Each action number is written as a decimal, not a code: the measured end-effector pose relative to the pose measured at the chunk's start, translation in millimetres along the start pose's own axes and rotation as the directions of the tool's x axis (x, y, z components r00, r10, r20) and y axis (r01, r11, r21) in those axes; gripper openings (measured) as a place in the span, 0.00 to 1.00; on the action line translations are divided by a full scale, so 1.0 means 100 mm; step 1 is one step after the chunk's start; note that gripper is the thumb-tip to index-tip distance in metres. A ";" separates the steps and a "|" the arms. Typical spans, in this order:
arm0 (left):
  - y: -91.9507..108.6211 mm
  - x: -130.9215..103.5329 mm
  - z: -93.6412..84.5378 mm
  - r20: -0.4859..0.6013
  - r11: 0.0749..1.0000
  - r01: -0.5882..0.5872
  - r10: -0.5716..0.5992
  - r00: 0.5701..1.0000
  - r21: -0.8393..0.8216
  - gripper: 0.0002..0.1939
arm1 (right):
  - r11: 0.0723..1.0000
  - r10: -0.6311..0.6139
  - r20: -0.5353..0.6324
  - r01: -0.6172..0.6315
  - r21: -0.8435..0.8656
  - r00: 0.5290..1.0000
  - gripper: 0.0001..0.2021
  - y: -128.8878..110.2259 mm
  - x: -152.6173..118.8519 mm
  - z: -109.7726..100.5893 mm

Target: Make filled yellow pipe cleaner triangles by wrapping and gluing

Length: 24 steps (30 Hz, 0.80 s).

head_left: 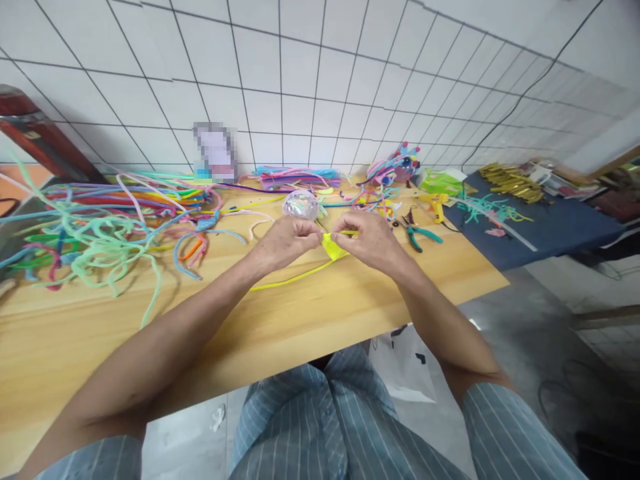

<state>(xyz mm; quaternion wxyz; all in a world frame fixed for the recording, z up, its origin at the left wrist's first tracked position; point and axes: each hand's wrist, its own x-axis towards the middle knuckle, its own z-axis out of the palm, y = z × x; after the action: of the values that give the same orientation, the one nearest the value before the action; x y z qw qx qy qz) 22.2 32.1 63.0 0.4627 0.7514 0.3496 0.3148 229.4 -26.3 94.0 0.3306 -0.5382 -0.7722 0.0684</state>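
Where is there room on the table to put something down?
Bare table shows between left forearm and right forearm, from the yellow strand to the near edge, and between right forearm, pliers and blue surface. Crowded: the back left, with tangled green strands, and along the wall.

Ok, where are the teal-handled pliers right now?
In the head view, the teal-handled pliers lie on the wooden table, right of the right hand, just below the yellow glue gun.

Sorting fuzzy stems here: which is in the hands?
The bright yellow piece between the left hand and right hand; others, like the pale green tangle, lie on the table.
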 end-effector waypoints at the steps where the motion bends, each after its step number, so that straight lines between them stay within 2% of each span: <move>1: -0.01 -0.01 0.04 -0.008 1.000 -0.010 0.010 1.000 0.009 0.11 | 1.000 0.004 -0.005 -0.004 -0.008 1.000 0.05 0.01 -0.04 -0.01; 7: -0.04 -0.04 0.24 -0.077 0.998 -0.061 0.063 0.995 0.028 0.10 | 0.997 0.046 -0.017 -0.047 -0.066 0.999 0.04 0.06 -0.18 0.02; 11: -0.11 -0.06 0.31 -0.177 0.993 -0.085 0.098 0.979 0.079 0.09 | 0.946 0.092 -0.014 -0.092 -0.310 0.996 0.05 -0.21 -0.18 0.18; 13: -0.18 -0.06 0.32 -0.229 0.990 -0.089 0.113 0.967 0.113 0.08 | 0.884 0.101 0.015 -0.083 -0.459 0.995 0.10 -0.41 -0.17 0.25; 15: -0.24 -0.05 0.32 -0.278 0.994 -0.062 0.084 0.957 0.087 0.08 | 0.873 0.076 0.066 -0.034 -0.486 0.995 0.11 -0.54 -0.18 0.24; 17: -0.29 -0.03 0.33 -0.291 1.000 -0.010 0.011 0.957 0.006 0.10 | 0.900 0.055 0.018 -0.042 -0.434 0.998 0.10 -0.51 -0.23 0.13; 18: -0.30 -0.02 0.33 -0.289 0.999 0.026 -0.035 0.957 -0.034 0.11 | 0.921 0.056 -0.042 -0.067 -0.384 0.998 0.10 -0.41 -0.28 0.04; 20: -0.32 0.01 0.35 -0.280 0.989 0.109 -0.132 0.951 -0.095 0.12 | 0.959 0.108 -0.162 -0.146 -0.243 0.981 0.11 -0.08 -0.39 -0.16; 22: -0.32 0.03 0.36 -0.260 0.975 0.175 -0.206 0.944 -0.135 0.12 | 0.956 0.211 -0.232 -0.250 -0.154 0.950 0.12 0.42 -0.49 -0.37; 24: -0.33 0.04 0.37 -0.225 0.964 0.221 -0.250 0.942 -0.149 0.12 | 0.912 0.326 -0.300 -0.382 -0.151 0.896 0.14 1.01 -0.58 -0.52</move>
<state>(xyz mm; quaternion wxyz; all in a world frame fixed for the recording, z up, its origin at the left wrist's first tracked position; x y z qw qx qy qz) 46.0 28.4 19.5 0.4960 0.6306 0.4709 0.3670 350.6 -48.6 62.2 0.3566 -0.7058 -0.6116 -0.0262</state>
